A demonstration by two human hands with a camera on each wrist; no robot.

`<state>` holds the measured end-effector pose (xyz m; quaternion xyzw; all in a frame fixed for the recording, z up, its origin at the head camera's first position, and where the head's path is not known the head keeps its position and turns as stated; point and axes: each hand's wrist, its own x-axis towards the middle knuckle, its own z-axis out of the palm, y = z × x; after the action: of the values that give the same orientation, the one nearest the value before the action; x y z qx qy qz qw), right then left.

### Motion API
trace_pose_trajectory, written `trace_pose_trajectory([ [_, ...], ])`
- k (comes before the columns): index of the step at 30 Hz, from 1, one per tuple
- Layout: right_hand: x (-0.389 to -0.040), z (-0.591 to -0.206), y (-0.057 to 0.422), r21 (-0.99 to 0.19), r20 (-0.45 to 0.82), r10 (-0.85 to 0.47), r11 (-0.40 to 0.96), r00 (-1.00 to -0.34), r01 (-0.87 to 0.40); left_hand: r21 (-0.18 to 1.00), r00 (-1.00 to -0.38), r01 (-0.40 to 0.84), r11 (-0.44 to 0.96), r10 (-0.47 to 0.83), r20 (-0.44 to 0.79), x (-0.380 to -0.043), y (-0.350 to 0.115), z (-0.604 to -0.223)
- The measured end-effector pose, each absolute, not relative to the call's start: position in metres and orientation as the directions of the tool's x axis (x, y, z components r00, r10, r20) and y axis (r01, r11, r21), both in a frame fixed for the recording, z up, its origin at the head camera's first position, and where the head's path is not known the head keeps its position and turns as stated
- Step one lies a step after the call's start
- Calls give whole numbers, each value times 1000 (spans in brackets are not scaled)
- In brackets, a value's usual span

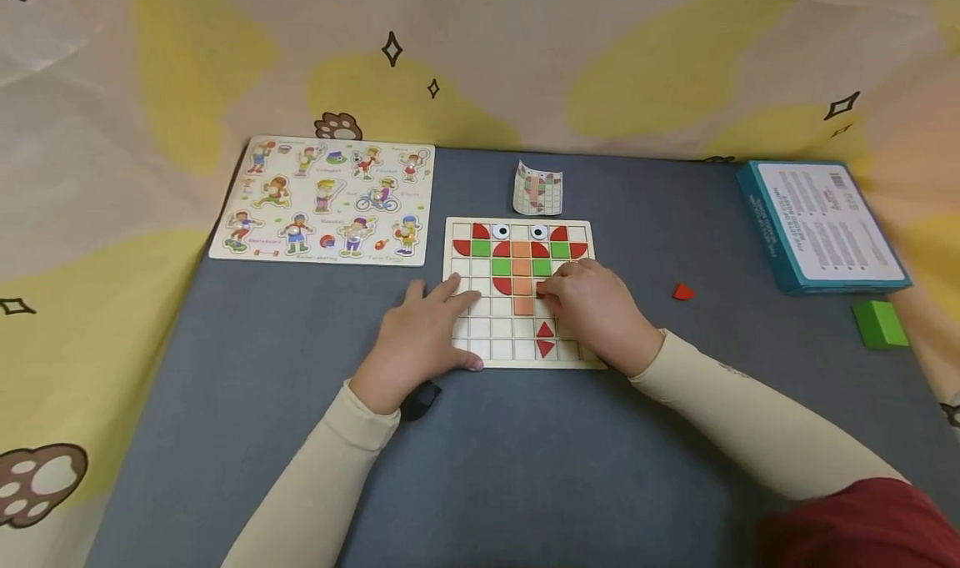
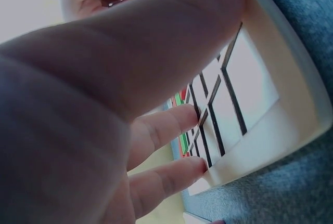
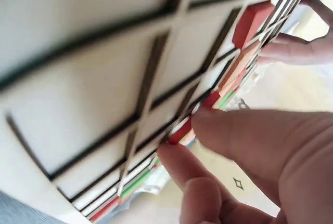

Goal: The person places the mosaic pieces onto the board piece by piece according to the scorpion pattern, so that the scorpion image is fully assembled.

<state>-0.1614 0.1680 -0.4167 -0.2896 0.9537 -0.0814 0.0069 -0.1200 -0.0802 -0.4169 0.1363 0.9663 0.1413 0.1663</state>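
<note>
A pale grid board (image 1: 480,349) lies flat on the table, with red quarter-circles, green squares, orange squares (image 1: 522,305) and two eye pieces (image 1: 538,232) in its cells. My left hand (image 1: 420,334) spreads its fingers over the left edge, fingertips and thumb resting on the board. Over the right half, my right hand (image 1: 596,309) pinches a small red puzzle piece (image 3: 181,131) between thumb and finger, down at a cell beside the orange column. The fingers partly hide its shape. Two red triangles (image 1: 545,330) sit in cells lower down.
Behind the board stands a curled pattern card (image 1: 537,191). A picture puzzle board (image 1: 322,201) lies at the back left. Off to the right are a loose red piece (image 1: 683,292), a teal box (image 1: 828,226) and a green block (image 1: 879,324).
</note>
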Motion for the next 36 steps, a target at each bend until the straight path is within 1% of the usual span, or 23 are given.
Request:
trace_pose_trajectory([
  [3,-161,-417,170,-155,27,-548,824,-836,-545,316,-907,214,924,308,-286,-121,-79,-417],
  [8,-165,-420,170,-154,53,-554,817,-831,-555,319,-906,208,924,305,-293,-121,-79,-416],
  [13,-168,-419,169,-170,49,-549,819,-834,-549,319,-907,214,923,309,-287,-121,-79,-415],
  [19,-166,-413,180,-223,16,-494,846,-869,-485,315,-908,214,925,307,-286,-121,-79,-417],
  [23,-160,-403,210,-204,8,-418,888,-908,-411,317,-908,212,925,306,-287,-121,-78,-419],
  [27,-153,-396,257,-168,-24,-336,930,-942,-327,320,-909,214,923,308,-282,-121,-77,-420],
  [32,-144,-402,310,-163,-90,-275,952,-957,-258,325,-908,214,921,310,-280,-121,-77,-419],
  [36,-140,-408,325,-182,-106,-263,953,-959,-241,331,-909,208,920,307,-283,-120,-78,-417],
])
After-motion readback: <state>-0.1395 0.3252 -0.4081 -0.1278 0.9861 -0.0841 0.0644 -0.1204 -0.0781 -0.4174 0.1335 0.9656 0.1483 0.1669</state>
